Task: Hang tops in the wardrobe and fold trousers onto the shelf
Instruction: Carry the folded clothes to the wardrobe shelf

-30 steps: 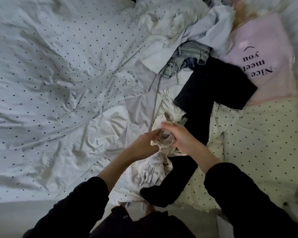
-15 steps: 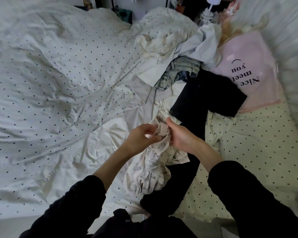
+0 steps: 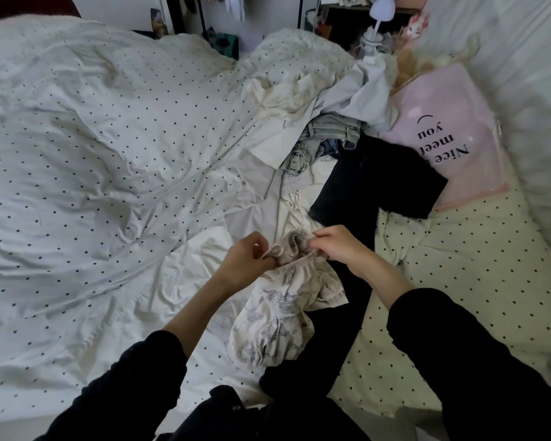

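A cream printed garment (image 3: 277, 316) with an elastic gathered band hangs bunched between my hands above the bed. My left hand (image 3: 242, 265) grips its band on the left and my right hand (image 3: 337, 246) pinches the band on the right. A black garment (image 3: 372, 186) lies spread on the bed just beyond and under my hands, one long part running down toward me. Light-blue jeans (image 3: 325, 138) sit crumpled in the pile behind it, next to a pale grey-blue shirt (image 3: 360, 93).
A white dotted duvet (image 3: 109, 154) covers the left of the bed. A pink pillow (image 3: 442, 138) with "Nice meet you" lies at the right, over a cream dotted pillow (image 3: 458, 281). A white lamp (image 3: 379, 14) and clutter stand beyond the bed's far edge.
My hands have lifted the printed garment and pulled apart, stretching its elastic band open between them. The view has tilted up, showing more of the far side of the bed.
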